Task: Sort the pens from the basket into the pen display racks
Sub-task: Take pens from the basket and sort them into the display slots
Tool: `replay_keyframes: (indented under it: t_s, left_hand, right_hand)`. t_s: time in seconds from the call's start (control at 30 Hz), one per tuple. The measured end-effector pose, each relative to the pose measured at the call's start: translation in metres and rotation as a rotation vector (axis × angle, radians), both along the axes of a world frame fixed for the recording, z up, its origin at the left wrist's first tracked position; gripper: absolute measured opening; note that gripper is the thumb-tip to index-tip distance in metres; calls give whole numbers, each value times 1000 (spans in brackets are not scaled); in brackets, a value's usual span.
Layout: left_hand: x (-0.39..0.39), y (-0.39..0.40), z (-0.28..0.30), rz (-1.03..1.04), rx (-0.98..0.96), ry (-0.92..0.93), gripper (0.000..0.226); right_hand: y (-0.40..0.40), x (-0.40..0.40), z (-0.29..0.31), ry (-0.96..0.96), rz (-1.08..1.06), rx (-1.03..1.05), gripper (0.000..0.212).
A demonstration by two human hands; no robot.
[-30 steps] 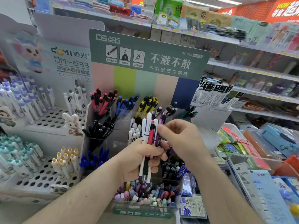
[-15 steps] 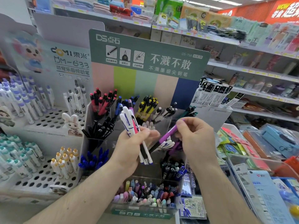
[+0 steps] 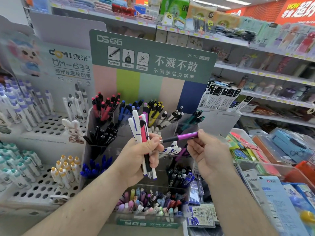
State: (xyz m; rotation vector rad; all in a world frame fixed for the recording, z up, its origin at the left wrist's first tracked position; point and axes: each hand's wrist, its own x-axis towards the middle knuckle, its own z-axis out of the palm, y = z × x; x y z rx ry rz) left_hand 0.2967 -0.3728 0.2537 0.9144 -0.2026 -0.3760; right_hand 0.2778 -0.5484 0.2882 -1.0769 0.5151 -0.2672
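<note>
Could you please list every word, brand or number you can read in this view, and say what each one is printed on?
"DS 点石", "不溅不散", "不溅墨细尖钢笔", "DS-758": green header board of the centre pen rack.
"DOMI 東米", "DM-633", "萌宠乐园按动笔": white display card on the left.
"WOW": orange wall sign, upper right; the rest is cut off.
"10": packet at the rack's foot.
Icon captions, shelf price tags, and print on the pens in the left hand and right hand: too small or blurred.

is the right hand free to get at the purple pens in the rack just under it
Probably not yet. The right hand already pinches a purple pen, so its fingers are taken. The purple pens in the rack lie just below it with nothing between, so dropping its own pen in looks easy.
</note>
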Motion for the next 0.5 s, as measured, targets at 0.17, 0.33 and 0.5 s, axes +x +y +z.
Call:
replay_keyframes:
  t_s: [0.17, 0.33, 0.5]
  left_hand:
    - [-1, -1, -1, -92, -109, 13, 15]
    - [0, 1, 2, -25, -54, 47, 7]
    - [-1, 3, 3, -11, -11, 49, 9]
  right_hand:
    - [-6, 0, -3, 28, 44, 153, 15]
    - [-27, -4, 11, -132, -237, -283, 14]
    - [-40, 1, 10, -201, -437, -777, 18]
